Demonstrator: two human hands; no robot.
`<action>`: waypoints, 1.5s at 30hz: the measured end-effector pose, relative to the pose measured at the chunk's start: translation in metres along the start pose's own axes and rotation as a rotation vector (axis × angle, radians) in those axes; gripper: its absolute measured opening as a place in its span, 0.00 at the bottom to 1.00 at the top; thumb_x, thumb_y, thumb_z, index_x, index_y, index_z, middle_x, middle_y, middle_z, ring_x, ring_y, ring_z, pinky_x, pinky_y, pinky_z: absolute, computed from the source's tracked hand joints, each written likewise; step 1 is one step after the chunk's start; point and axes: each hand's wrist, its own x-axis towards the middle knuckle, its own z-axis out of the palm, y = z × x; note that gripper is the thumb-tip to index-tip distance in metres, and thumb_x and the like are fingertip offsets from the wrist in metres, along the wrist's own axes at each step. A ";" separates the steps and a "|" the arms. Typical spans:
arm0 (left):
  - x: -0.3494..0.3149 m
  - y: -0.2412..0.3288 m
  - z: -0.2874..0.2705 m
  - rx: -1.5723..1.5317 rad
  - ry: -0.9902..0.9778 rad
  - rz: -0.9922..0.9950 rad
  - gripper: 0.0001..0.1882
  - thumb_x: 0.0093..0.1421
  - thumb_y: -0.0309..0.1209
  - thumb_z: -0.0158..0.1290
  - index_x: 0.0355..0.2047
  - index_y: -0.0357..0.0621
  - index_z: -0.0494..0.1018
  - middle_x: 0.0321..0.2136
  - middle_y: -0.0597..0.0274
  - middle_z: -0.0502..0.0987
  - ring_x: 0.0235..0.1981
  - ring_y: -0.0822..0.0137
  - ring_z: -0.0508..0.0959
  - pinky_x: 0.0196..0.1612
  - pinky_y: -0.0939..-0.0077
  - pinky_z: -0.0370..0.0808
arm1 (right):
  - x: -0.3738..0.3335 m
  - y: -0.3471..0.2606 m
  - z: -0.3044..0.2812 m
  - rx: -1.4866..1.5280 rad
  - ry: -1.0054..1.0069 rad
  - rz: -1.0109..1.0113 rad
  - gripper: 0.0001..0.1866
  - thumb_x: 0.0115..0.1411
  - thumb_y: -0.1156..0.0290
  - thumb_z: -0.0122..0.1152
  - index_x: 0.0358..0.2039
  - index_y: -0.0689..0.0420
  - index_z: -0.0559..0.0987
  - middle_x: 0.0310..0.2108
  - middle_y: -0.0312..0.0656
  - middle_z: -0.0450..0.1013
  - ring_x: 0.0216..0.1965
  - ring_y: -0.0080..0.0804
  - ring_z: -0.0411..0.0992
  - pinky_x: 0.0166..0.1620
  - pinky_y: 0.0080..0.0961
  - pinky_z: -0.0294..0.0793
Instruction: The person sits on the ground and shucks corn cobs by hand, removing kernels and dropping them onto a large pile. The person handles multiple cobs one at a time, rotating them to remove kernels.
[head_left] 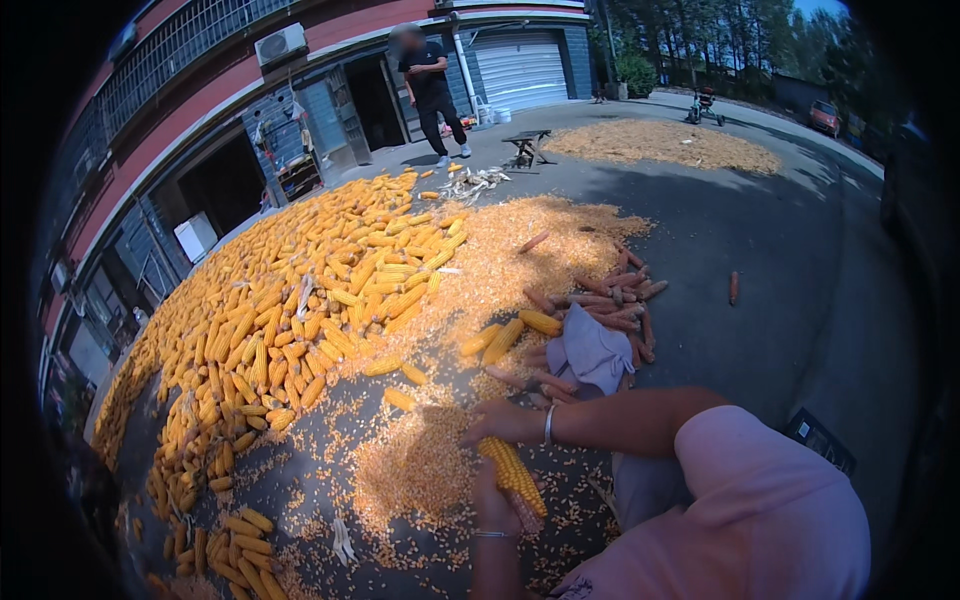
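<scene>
Between my two hands is an ear of corn, slanting down to the right. Yellow kernels cover most of it, while reddish bare cob shows along its lower end. My right hand is closed at its upper end, the arm reaching in from the right. From the lower edge comes my left hand, wrapped against the ear's left side; some fingers are hidden. Loose kernels lie heaped beside and under both hands. Whole yellow ears rest just beyond, near a pale lavender cloth.
A big pile of corn ears spreads across the left. Reddish stripped cobs lie beyond the cloth. Farther off are a small stool, a standing person, another spread of kernels and a wheeled cart.
</scene>
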 end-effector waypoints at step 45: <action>-0.010 0.025 0.021 0.003 0.023 0.144 0.23 0.73 0.47 0.34 0.46 0.38 0.65 0.27 0.49 0.77 0.25 0.58 0.81 0.28 0.66 0.83 | 0.001 -0.070 -0.024 0.385 -0.060 0.070 0.11 0.52 0.64 0.71 0.25 0.58 0.79 0.25 0.35 0.74 0.30 0.21 0.71 0.36 0.21 0.70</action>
